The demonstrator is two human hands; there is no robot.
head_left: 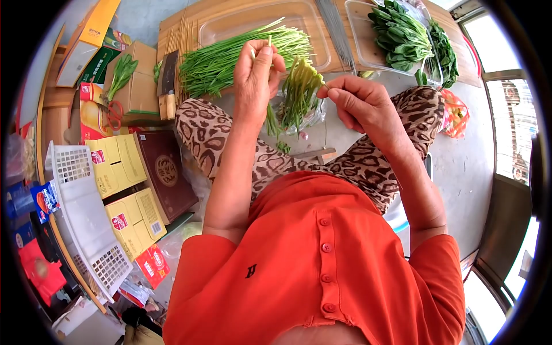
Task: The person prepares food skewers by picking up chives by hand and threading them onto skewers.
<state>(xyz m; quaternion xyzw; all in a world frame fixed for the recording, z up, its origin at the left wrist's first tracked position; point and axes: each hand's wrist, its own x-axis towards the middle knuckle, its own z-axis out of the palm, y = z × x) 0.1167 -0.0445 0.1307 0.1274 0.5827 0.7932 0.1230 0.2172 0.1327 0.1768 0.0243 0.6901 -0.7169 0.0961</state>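
Thin green stalks (272, 119) stick out of your left hand (259, 72), fingers curled around them, forearm stretched out; your right hand (359, 106) is pinched beside the yellow-tipped bunch (300, 92), can't tell if it's holding anything; big green pile (221, 63) lies just past your left hand

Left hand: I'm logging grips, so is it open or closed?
Closed: the left hand has its fingers curled in, with a pale green stalk sticking up beside the thumb.

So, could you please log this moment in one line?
Left hand: holding chives | Right hand: pinched beside hanging chives | Grey skewers: on table
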